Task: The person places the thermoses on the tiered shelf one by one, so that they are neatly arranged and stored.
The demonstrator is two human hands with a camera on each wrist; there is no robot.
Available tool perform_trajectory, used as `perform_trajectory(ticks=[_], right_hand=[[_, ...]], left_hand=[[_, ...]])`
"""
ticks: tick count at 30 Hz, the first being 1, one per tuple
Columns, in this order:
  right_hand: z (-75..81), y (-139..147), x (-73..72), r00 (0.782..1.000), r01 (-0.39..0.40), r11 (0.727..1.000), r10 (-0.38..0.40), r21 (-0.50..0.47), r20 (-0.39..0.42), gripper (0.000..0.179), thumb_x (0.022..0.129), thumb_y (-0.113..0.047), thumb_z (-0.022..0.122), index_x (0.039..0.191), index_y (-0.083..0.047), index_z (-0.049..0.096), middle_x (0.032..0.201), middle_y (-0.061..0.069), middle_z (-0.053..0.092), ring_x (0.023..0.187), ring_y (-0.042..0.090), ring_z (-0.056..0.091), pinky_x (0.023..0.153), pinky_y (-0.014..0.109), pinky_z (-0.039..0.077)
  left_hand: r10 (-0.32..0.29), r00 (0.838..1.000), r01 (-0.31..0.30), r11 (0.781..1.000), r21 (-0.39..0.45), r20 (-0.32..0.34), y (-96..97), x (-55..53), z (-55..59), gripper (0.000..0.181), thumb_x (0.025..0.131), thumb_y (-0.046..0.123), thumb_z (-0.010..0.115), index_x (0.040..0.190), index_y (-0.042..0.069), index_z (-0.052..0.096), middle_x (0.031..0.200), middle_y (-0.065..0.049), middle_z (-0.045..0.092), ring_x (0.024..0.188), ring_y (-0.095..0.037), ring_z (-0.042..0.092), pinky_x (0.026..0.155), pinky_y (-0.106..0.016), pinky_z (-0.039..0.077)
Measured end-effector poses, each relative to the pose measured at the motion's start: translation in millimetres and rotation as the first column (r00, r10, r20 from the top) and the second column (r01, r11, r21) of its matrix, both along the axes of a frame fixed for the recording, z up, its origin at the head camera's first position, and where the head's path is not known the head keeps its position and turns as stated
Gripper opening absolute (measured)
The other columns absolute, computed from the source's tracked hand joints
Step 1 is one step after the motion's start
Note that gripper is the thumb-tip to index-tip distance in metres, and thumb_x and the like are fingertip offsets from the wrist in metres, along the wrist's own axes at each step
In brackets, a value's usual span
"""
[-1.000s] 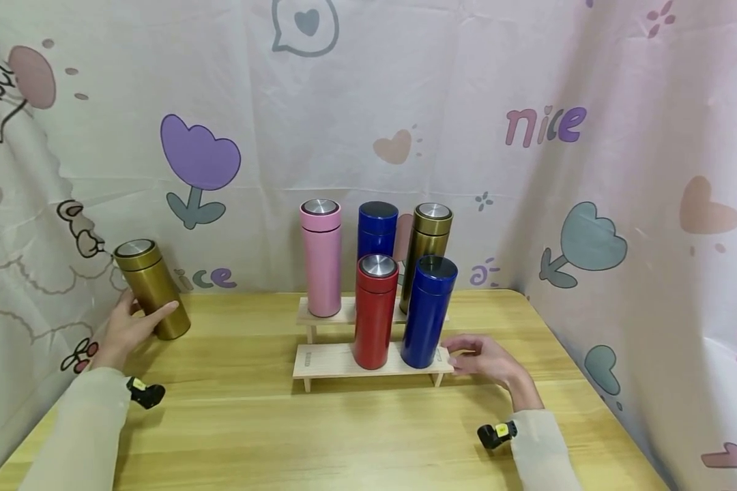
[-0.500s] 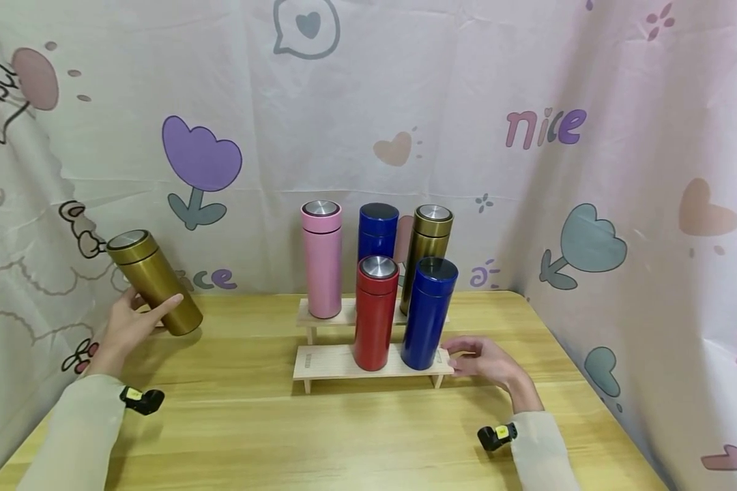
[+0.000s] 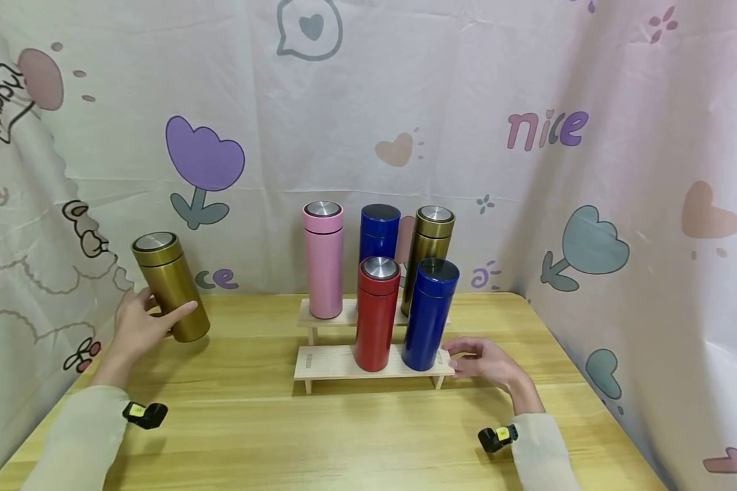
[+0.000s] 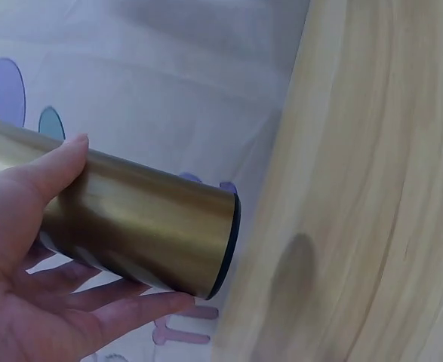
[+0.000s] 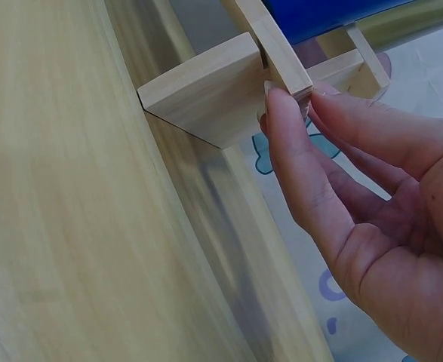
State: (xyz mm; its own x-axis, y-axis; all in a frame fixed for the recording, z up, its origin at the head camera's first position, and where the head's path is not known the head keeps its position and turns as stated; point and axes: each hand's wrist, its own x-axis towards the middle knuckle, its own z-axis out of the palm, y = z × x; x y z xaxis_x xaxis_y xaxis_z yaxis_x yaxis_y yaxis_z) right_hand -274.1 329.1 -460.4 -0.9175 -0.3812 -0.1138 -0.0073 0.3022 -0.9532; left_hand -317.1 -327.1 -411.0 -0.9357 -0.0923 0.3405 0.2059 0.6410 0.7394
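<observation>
A gold thermos bottle [image 3: 175, 293] with a steel-topped lid leans to the left in the grip of my left hand [image 3: 141, 324], thumb across its front. The left wrist view shows the bottle's dark-rimmed base [image 4: 225, 245] hanging over the wood, its shadow below. At the right, my right hand [image 3: 488, 361] pinches the end of the lower shelf of a two-step wooden stand [image 3: 331, 361]. In the right wrist view thumb and fingers meet at that shelf's corner [image 5: 285, 64]. On this lower step stand a red thermos [image 3: 377, 320] and a blue thermos [image 3: 428, 317].
The upper step carries a pink thermos [image 3: 324, 266], a second blue thermos [image 3: 379, 232], partly hidden, and a second gold thermos [image 3: 432, 235]. A patterned cloth [image 3: 454, 82] hangs behind and beside the wooden table [image 3: 252, 436].
My left hand has carried the gold thermos a little to the right; its tilt grew, then eased. The right hand has stayed at the stand's end.
</observation>
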Motion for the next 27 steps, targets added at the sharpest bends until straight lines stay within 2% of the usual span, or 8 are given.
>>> perform_trajectory(ticks=[4, 8, 11, 15, 18, 20, 22, 27], right_hand=[[0.5, 0.0, 0.5, 1.000, 0.009, 1.000, -0.009, 0.006, 0.000, 0.052, 0.096, -0.011, 0.071, 0.141, 0.008, 0.053, 0.134, 0.025, 0.061, 0.101, 0.021, 0.071, 0.090, 0.036, 0.064], [0.5, -0.2, 0.5, 1.000, 0.011, 1.000, -0.011, 0.008, 0.003, 0.052, 0.097, -0.010, 0.071, 0.141, 0.008, 0.053, 0.136, 0.026, 0.060, 0.101, 0.021, 0.071, 0.091, 0.038, 0.064], [0.7, -0.5, 0.6, 1.000, 0.010, 1.000, -0.010, 0.006, 0.004, 0.051, 0.096, -0.009, 0.071, 0.141, 0.008, 0.053, 0.136, 0.026, 0.060, 0.101, 0.021, 0.072, 0.092, 0.039, 0.063], [1.1, -0.7, 0.8, 1.000, 0.007, 1.000, -0.007, 0.001, 0.008, 0.051, 0.096, -0.009, 0.070, 0.141, 0.009, 0.053, 0.135, 0.025, 0.061, 0.101, 0.021, 0.072, 0.092, 0.041, 0.063], [1.4, -0.7, 0.9, 1.000, 0.006, 1.000, -0.006, -0.002, 0.011, 0.051, 0.096, -0.009, 0.070, 0.141, 0.009, 0.053, 0.135, 0.024, 0.061, 0.101, 0.021, 0.072, 0.093, 0.041, 0.063], [1.4, -0.8, 1.1, 1.000, 0.006, 1.000, -0.006, -0.006, 0.013, 0.051, 0.096, -0.009, 0.071, 0.141, 0.009, 0.053, 0.135, 0.024, 0.061, 0.101, 0.020, 0.072, 0.093, 0.041, 0.063], [1.1, -0.6, 1.0, 1.000, 0.001, 1.000, -0.001, -0.006, 0.007, 0.052, 0.097, -0.009, 0.070, 0.141, 0.010, 0.052, 0.135, 0.025, 0.061, 0.101, 0.019, 0.072, 0.092, 0.041, 0.063], [0.1, 0.3, 0.9, 1.000, -0.015, 1.000, 0.015, -0.006, -0.011, 0.052, 0.097, -0.009, 0.069, 0.142, 0.012, 0.051, 0.136, 0.028, 0.060, 0.101, 0.018, 0.072, 0.092, 0.040, 0.063]], left_hand=[[-0.029, 0.999, 0.029, 0.999, 0.016, 0.033, 7.0, 4.1, 6.3, 0.076, 0.094, 0.040, 0.075, 0.145, -0.007, 0.043, 0.135, -0.037, 0.055, 0.085, 0.014, 0.052, 0.063, -0.026, 0.062], [-0.058, 0.995, 0.055, 0.998, 0.033, 0.085, 12.8, 8.9, 10.1, 0.084, 0.096, 0.042, 0.073, 0.151, -0.008, 0.035, 0.141, -0.038, 0.049, 0.103, -0.020, 0.065, 0.067, -0.026, 0.063], [-0.082, 0.991, 0.077, 0.996, 0.046, 0.109, 16.9, 12.1, 11.2, 0.086, 0.097, 0.042, 0.071, 0.154, -0.007, 0.031, 0.144, -0.039, 0.047, 0.117, -0.045, 0.059, 0.069, -0.026, 0.063], [-0.115, 0.985, 0.108, 0.993, 0.056, 0.128, 22.0, 14.5, 11.9, 0.085, 0.097, 0.042, 0.071, 0.155, -0.005, 0.031, 0.146, -0.038, 0.048, 0.106, -0.023, 0.066, 0.071, -0.029, 0.064], [-0.134, 0.982, 0.127, 0.990, 0.060, 0.131, 25.9, 15.7, 12.8, 0.083, 0.097, 0.042, 0.071, 0.154, -0.005, 0.033, 0.146, -0.038, 0.049, 0.093, 0.003, 0.061, 0.071, -0.030, 0.064], [-0.146, 0.981, 0.138, 0.988, 0.068, 0.129, 28.8, 16.9, 13.8, 0.081, 0.097, 0.041, 0.071, 0.153, -0.005, 0.034, 0.145, -0.037, 0.049, 0.090, 0.009, 0.058, 0.071, -0.030, 0.064], [-0.150, 0.980, 0.141, 0.987, 0.070, 0.130, 32.2, 18.8, 14.9, 0.080, 0.097, 0.041, 0.072, 0.153, -0.004, 0.035, 0.145, -0.037, 0.050, 0.093, 0.003, 0.062, 0.071, -0.029, 0.064], [-0.163, 0.977, 0.155, 0.985, 0.070, 0.135, 43.1, 24.0, 18.7, 0.082, 0.097, 0.042, 0.072, 0.155, -0.002, 0.034, 0.146, -0.034, 0.050, 0.112, -0.034, 0.067, 0.074, -0.031, 0.064]])
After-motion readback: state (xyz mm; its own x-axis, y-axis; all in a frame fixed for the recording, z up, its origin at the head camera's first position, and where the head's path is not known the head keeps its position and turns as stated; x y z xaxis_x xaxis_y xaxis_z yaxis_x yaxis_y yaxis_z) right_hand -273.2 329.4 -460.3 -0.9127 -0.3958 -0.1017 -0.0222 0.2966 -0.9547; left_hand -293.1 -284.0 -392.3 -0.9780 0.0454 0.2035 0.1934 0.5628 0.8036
